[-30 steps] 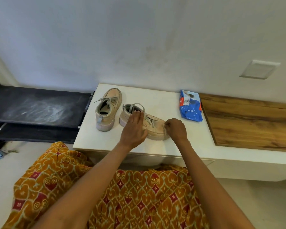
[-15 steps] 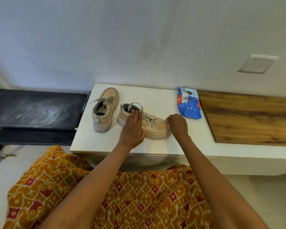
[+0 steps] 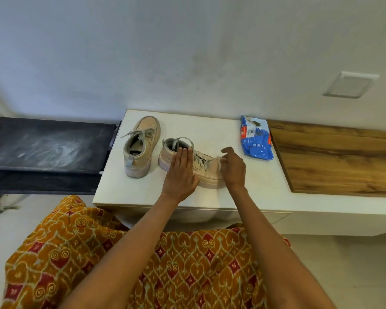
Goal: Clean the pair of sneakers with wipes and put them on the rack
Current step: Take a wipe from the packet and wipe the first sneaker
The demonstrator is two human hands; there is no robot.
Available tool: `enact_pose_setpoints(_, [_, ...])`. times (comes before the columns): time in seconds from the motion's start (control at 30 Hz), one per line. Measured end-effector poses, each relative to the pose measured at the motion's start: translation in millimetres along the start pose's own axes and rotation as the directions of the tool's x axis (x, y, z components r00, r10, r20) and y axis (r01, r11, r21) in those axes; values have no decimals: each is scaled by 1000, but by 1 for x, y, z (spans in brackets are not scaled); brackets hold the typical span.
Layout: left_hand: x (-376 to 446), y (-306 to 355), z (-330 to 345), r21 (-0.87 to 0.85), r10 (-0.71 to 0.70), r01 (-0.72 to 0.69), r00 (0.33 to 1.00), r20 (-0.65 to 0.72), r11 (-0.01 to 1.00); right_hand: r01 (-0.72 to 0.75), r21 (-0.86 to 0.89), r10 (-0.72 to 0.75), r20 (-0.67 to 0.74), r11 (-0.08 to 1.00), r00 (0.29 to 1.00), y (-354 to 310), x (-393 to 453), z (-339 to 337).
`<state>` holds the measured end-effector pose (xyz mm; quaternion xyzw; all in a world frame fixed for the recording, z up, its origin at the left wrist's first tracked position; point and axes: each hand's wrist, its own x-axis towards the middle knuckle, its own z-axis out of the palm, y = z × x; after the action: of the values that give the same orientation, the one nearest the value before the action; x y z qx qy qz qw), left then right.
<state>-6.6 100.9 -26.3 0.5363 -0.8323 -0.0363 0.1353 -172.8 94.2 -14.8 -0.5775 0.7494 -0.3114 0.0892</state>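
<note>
Two beige sneakers stand on a white cabinet top (image 3: 254, 181). The left sneaker (image 3: 140, 146) points away toward the wall. The right sneaker (image 3: 206, 169) points to the right. My left hand (image 3: 181, 172) lies flat on its side and collar with straight fingers. My right hand (image 3: 232, 167) pinches a small white wipe (image 3: 220, 160) against the sneaker's toe. A blue wipes pack (image 3: 255, 139) lies at the back right of the white top.
A black shoe rack (image 3: 47, 146) with a dusty top shelf stands left of the cabinet. A wooden panel (image 3: 339, 159) lies to the right. An orange patterned cloth (image 3: 125, 259) covers my lap below the cabinet's front edge.
My right hand has moved with the wipe from the front of the toe up onto the top of the toe. My left hand stays on the sneaker.
</note>
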Motion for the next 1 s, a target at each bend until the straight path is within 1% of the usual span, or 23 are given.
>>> enact_pose_setpoints(0.03, [0,0,0,5,-2,2,1000,2,1000,-18,16,18,8,1000,1000,-8,2,2])
enact_pose_setpoints(0.07, [0,1,-1,10,-5,5,1000,4,1000,-3,-7,3,30,1000,1000,-14,3,5])
enact_pose_setpoints(0.17, [2,2,1,7,-13,13,1000,6,1000,63,-158,-52,73,985,996,-16,-1,8])
enact_pose_setpoints(0.23, [2,2,1,-11,-12,12,1000,4,1000,150,-258,-135,74,955,988,-3,-9,1])
enact_pose_setpoints(0.3, [1,1,2,-38,-14,14,1000,-2,999,245,-355,-218,115,902,969,10,-11,-7])
enact_pose_setpoints(0.33, [1,1,2,-38,-14,14,1000,-5,999,265,-387,-235,125,883,964,13,-8,-10])
enact_pose_setpoints(0.37, [1,1,2,-33,-12,12,1000,-6,999,251,-399,-227,109,882,968,13,-3,-12])
enact_pose_setpoints(0.43, [2,1,1,-34,-3,3,1000,0,999,170,-353,-163,52,920,985,3,7,-12])
enact_pose_setpoints(0.53, [3,0,1,-17,6,-5,1000,12,1000,77,-257,-71,32,963,997,-14,0,2])
enact_pose_setpoints(0.57, [3,0,1,-11,4,-4,1000,13,1000,82,-241,-71,54,967,996,-15,-6,6])
enact_pose_setpoints(0.63, [3,1,2,-16,-6,6,1000,7,1000,176,-262,-154,99,949,983,-9,-18,7])
enact_pose_setpoints(0.7, [2,0,4,-12,2,-2,1000,0,1000,242,-312,-225,89,919,970,4,-19,-1])
enact_pose_setpoints(0.73, [2,-1,4,-6,11,-11,1000,-7,1000,226,-331,-218,62,916,974,8,-15,-5])
enact_pose_setpoints(0.8, [2,-2,5,0,20,-20,1000,-9,1000,125,-333,-131,5,934,991,8,-8,-9])
enact_pose_setpoints(0.9, [2,-4,6,-2,23,-23,1000,2,1000,4,-239,-19,-62,971,998,-6,3,2])
enact_pose_setpoints(0.93, [3,-4,6,4,30,-30,1000,2,1000,-3,-211,-9,-60,977,998,-12,4,5])
enact_pose_setpoints(1.0, [3,-4,7,18,32,-32,999,-7,999,57,-201,-65,-34,978,997,-13,0,6])
